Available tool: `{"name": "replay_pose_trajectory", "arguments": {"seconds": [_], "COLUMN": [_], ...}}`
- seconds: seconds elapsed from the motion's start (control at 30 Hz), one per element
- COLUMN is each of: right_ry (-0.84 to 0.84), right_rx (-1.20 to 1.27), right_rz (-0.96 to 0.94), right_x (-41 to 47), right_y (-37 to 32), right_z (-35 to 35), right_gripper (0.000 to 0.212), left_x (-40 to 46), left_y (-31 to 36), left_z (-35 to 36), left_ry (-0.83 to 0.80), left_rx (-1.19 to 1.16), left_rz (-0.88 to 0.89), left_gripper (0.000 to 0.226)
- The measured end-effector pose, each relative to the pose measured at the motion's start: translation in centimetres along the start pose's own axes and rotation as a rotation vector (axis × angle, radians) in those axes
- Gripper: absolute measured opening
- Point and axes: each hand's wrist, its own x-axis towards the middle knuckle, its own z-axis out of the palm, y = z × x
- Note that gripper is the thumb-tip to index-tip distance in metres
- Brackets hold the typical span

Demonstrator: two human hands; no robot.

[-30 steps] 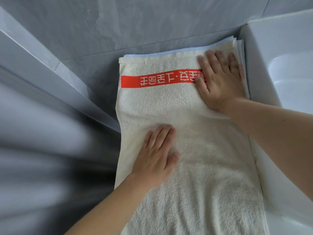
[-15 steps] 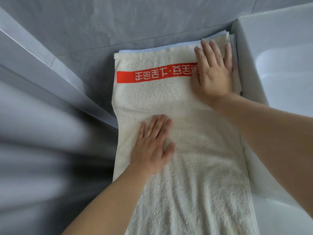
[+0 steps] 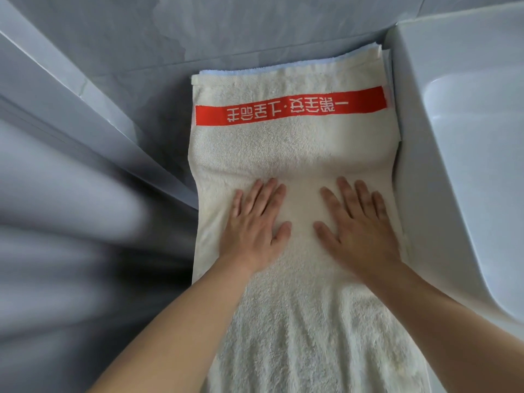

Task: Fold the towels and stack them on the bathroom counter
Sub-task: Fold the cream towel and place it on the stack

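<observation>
A cream towel (image 3: 283,148) with a red printed band (image 3: 289,109) lies lengthwise on the grey counter, its near part running out of view at the bottom. Under its far edge a light blue towel (image 3: 255,72) peeks out. My left hand (image 3: 255,225) lies flat on the towel's middle, fingers straight. My right hand (image 3: 357,225) lies flat beside it, a little to the right, fingers spread. Both palms press on the cloth and hold nothing.
A white sink basin (image 3: 467,154) stands tight against the towel's right edge. The grey tiled wall (image 3: 226,29) rises behind the towels. A grey ledge (image 3: 85,114) runs diagonally at the left, with bare counter (image 3: 158,109) between it and the towel.
My right hand has slid from the far right corner, over the red band, back toward me to the towel's middle. The left hand stays about where it was.
</observation>
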Motion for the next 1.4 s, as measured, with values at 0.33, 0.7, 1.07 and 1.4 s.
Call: {"name": "replay_pose_trajectory", "arguments": {"seconds": [0.33,0.7,1.07,1.4], "right_ry": [0.007,0.039,0.143,0.031], "right_rx": [0.010,0.003,0.190,-0.027], "right_rz": [0.031,-0.019,-0.014,-0.100], "right_x": [0.3,0.8,-6.8,-13.7], "right_y": [0.0,0.8,-3.5,2.1], "right_z": [-0.1,-0.2,-1.0,2.2], "right_gripper": [0.071,0.071,0.064,0.068], "left_x": [0.0,-4.5,-5.6,-18.9], "left_y": [-0.2,-6.4,-1.3,1.0], "left_z": [-0.1,-0.2,-3.3,0.9], "left_ry": [-0.039,-0.054,0.002,-0.142], "left_rx": [0.015,-0.076,-0.018,-0.032], "left_rz": [-0.004,-0.149,-0.294,-0.240], "left_gripper": [0.072,0.072,0.068,0.067]}}
